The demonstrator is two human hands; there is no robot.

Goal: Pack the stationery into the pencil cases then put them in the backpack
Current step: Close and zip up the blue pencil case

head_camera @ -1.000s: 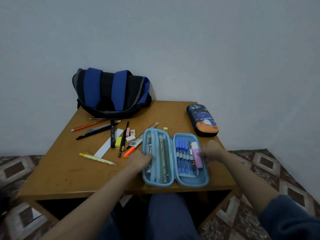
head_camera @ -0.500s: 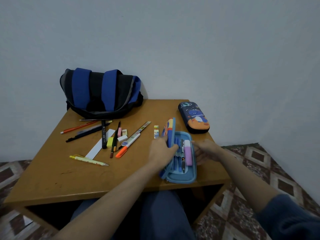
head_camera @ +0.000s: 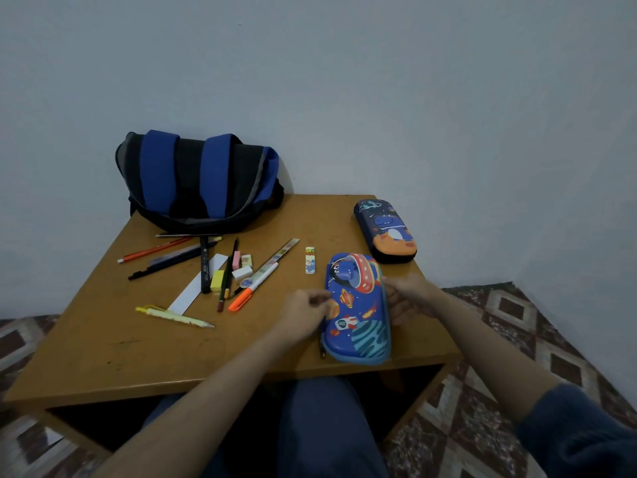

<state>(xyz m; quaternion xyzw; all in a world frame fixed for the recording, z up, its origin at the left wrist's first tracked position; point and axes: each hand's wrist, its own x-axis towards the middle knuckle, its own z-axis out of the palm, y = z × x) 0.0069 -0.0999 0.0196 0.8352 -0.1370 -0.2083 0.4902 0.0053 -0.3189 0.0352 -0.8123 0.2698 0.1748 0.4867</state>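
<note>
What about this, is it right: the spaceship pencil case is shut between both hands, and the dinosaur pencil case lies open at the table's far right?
One slip: the dinosaur pencil case is closed, not open, as the head view shows. The rest stands: it lies at the far right of the table, and the spaceship pencil case is shut between the left hand and right hand.

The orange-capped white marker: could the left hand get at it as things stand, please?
Probably yes: the left hand lies just right of the orange-capped white marker, only bare wooden table between, though its fingers are curled at the blue space-print pencil case.
</note>
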